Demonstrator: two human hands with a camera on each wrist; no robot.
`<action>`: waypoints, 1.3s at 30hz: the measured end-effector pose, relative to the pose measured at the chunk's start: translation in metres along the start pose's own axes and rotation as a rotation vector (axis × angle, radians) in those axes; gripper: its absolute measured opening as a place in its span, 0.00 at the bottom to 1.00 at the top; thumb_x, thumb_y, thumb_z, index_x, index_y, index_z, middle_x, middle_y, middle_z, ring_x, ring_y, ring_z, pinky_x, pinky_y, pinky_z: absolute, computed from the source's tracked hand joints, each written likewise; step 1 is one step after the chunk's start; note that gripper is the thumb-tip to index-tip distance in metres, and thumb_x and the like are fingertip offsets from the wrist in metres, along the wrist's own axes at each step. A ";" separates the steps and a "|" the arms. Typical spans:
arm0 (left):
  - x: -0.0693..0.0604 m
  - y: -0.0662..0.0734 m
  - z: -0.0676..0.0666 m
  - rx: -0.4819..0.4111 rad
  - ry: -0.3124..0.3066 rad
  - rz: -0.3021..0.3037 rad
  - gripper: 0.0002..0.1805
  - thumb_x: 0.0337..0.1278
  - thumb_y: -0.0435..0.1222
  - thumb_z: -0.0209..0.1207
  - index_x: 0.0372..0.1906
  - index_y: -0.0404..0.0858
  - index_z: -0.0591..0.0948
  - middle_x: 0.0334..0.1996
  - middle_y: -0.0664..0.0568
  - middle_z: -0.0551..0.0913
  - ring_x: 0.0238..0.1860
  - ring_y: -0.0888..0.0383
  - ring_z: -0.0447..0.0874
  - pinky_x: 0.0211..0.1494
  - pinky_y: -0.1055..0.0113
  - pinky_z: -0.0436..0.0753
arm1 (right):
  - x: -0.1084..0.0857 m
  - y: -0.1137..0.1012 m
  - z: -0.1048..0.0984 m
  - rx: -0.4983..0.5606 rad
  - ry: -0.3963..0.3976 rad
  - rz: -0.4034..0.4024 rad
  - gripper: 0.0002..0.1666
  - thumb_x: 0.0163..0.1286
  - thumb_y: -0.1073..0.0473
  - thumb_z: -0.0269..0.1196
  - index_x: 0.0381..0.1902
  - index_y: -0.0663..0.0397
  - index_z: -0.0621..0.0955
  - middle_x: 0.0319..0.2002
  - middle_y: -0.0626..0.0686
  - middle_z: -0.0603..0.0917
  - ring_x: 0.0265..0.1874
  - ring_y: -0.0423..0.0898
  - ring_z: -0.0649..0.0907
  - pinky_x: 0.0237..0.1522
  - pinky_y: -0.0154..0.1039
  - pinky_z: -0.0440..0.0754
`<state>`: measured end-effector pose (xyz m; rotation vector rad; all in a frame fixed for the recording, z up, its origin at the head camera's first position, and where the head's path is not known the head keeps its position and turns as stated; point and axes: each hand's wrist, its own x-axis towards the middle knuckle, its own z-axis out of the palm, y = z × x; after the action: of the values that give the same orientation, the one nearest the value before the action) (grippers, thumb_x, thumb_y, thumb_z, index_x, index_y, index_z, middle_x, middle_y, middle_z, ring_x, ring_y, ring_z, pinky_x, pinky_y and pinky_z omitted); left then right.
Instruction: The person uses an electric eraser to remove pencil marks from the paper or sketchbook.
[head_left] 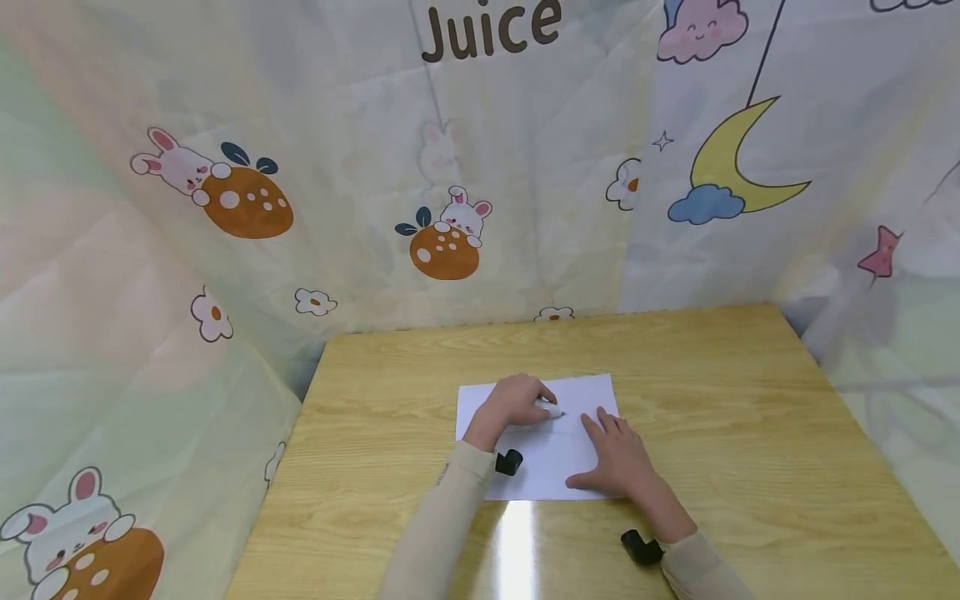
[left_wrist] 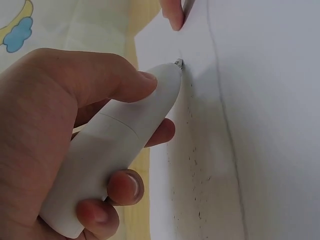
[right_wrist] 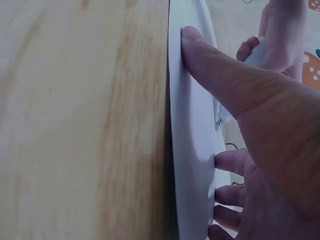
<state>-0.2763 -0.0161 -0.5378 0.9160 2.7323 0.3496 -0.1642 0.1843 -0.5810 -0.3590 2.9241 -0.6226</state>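
Observation:
My left hand grips a white electric eraser, thumb along its upper side and fingers curled beneath. Its small metal-ringed tip is at the surface of a white sheet of paper; whether it touches cannot be told. Dark crumbs lie in a band below the tip, beside a long grey pencil line. On the right part of the sheet rests my right hand, fingers spread. Its thumb lies near the paper's front edge in the right wrist view.
The paper lies on a wood-grain table. A printed cloth with rabbits and a moon hangs behind and at the sides. Black wrist cameras, one by the left cuff and one by the right cuff, sit close to the table.

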 end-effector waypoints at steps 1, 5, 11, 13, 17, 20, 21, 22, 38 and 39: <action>0.001 0.000 0.000 0.000 -0.005 0.003 0.12 0.56 0.44 0.63 0.46 0.55 0.88 0.41 0.63 0.86 0.31 0.65 0.74 0.33 0.69 0.73 | 0.000 0.000 0.000 -0.001 -0.004 0.000 0.68 0.42 0.25 0.71 0.71 0.62 0.64 0.71 0.71 0.57 0.66 0.72 0.58 0.59 0.70 0.58; 0.002 0.001 0.002 -0.003 -0.015 -0.019 0.13 0.56 0.45 0.64 0.46 0.55 0.88 0.40 0.63 0.85 0.28 0.64 0.72 0.31 0.68 0.72 | 0.000 0.002 -0.001 0.003 0.003 0.002 0.68 0.43 0.26 0.71 0.71 0.63 0.64 0.70 0.72 0.56 0.66 0.72 0.58 0.58 0.70 0.58; 0.004 0.001 0.004 -0.013 -0.005 -0.020 0.13 0.56 0.44 0.63 0.46 0.56 0.88 0.39 0.64 0.85 0.27 0.63 0.71 0.31 0.69 0.71 | -0.001 0.001 -0.006 0.010 0.016 0.001 0.67 0.43 0.28 0.73 0.70 0.64 0.65 0.70 0.72 0.57 0.66 0.72 0.58 0.58 0.71 0.58; 0.005 0.001 0.003 -0.020 -0.002 -0.009 0.13 0.56 0.44 0.63 0.47 0.55 0.88 0.38 0.64 0.85 0.26 0.63 0.70 0.30 0.69 0.70 | 0.000 0.001 -0.007 0.005 0.008 0.002 0.67 0.43 0.27 0.72 0.71 0.64 0.65 0.70 0.72 0.56 0.66 0.72 0.58 0.58 0.71 0.58; 0.005 0.000 -0.001 -0.030 0.004 -0.020 0.13 0.56 0.44 0.63 0.47 0.55 0.88 0.38 0.64 0.85 0.26 0.63 0.70 0.29 0.69 0.70 | 0.004 0.000 -0.011 -0.005 0.005 -0.002 0.67 0.43 0.27 0.72 0.71 0.63 0.64 0.71 0.72 0.56 0.66 0.72 0.58 0.58 0.71 0.58; 0.004 -0.002 -0.002 -0.022 0.009 -0.033 0.13 0.56 0.45 0.63 0.47 0.56 0.88 0.40 0.64 0.85 0.27 0.64 0.72 0.30 0.69 0.70 | 0.005 -0.002 -0.015 -0.013 0.001 -0.005 0.66 0.43 0.28 0.73 0.71 0.63 0.65 0.70 0.72 0.56 0.66 0.72 0.58 0.58 0.71 0.58; 0.004 -0.003 -0.001 -0.019 0.010 -0.036 0.13 0.56 0.45 0.63 0.47 0.56 0.88 0.40 0.64 0.85 0.28 0.64 0.72 0.29 0.69 0.71 | 0.005 -0.002 -0.015 -0.014 -0.002 -0.006 0.66 0.43 0.28 0.73 0.71 0.63 0.65 0.70 0.72 0.56 0.66 0.72 0.58 0.58 0.71 0.58; 0.003 -0.003 -0.001 -0.022 0.009 -0.037 0.13 0.55 0.45 0.63 0.47 0.57 0.88 0.40 0.64 0.85 0.27 0.64 0.72 0.29 0.69 0.70 | 0.006 -0.003 -0.016 -0.019 -0.005 -0.010 0.66 0.43 0.28 0.73 0.71 0.62 0.65 0.70 0.72 0.57 0.66 0.72 0.59 0.58 0.71 0.58; 0.000 0.002 0.001 -0.032 -0.024 -0.017 0.13 0.57 0.45 0.63 0.47 0.55 0.87 0.41 0.63 0.85 0.29 0.65 0.73 0.30 0.70 0.71 | 0.007 -0.002 -0.005 -0.051 -0.033 -0.016 0.67 0.40 0.23 0.71 0.71 0.57 0.67 0.70 0.71 0.59 0.65 0.72 0.61 0.56 0.71 0.60; -0.001 0.003 0.002 -0.037 -0.029 -0.015 0.13 0.57 0.45 0.63 0.47 0.55 0.87 0.40 0.63 0.85 0.27 0.64 0.72 0.29 0.70 0.70 | 0.006 -0.002 -0.004 -0.049 -0.035 -0.018 0.67 0.40 0.23 0.71 0.71 0.57 0.67 0.70 0.71 0.58 0.65 0.72 0.61 0.56 0.71 0.61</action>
<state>-0.2736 -0.0139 -0.5390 0.8840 2.6962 0.3795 -0.1703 0.1822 -0.5769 -0.3975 2.9097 -0.5419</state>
